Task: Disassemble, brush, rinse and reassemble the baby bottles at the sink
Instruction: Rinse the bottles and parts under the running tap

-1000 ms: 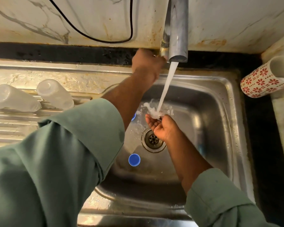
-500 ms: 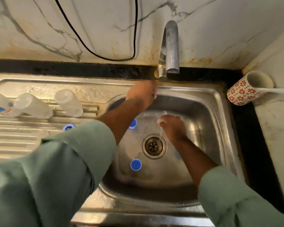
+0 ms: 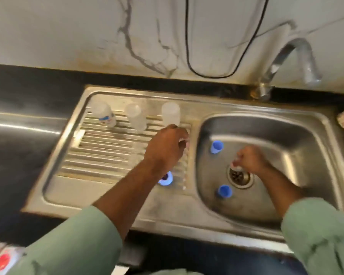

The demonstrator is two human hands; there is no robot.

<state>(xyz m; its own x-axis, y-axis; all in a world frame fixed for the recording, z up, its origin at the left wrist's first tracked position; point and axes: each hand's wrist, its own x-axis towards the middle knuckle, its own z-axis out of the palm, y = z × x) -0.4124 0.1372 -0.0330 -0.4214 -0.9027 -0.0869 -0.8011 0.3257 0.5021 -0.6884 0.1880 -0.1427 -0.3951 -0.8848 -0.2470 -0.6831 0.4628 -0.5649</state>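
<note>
Fingers of the left hand (image 3: 166, 148) curl downward over the ribbed drainboard (image 3: 107, 153), just in front of the nearest bottle (image 3: 170, 114); something clear and small sits at the fingertips, but blur prevents telling whether it is gripped. Right hand (image 3: 250, 160) is closed, fingers (image 3: 239, 158) pinching a small pale part (image 3: 235, 165) just above the drain (image 3: 240, 176) in the sink (image 3: 324, 155).

Bottles: three clear bodies stand in a row at the back of the drainboard; the leftmost (image 3: 104, 116) carries a blue print, the middle one (image 3: 136, 118) is plain. A blue ring (image 3: 165, 178) lies on the drainboard beside the left forearm. Two blue caps rest in the basin, one (image 3: 216, 147) at the back left, one (image 3: 224, 191) at the front left of the drain.

Change from 0.5 s ago: left hand has left the tap base and crossed to the drainboard. Right hand has dropped from the basin middle to the drain. Water was running 1.0 s ago; none falls from the tap (image 3: 294, 58) now. View has swung left.

Edges and room: basin's left rim separates the two hands. Open ribbed surface lies left of the left hand, in front of the bottles. Dark counter (image 3: 18, 155) borders the drainboard at left. A cable (image 3: 189, 56) hangs on the marble wall behind.
</note>
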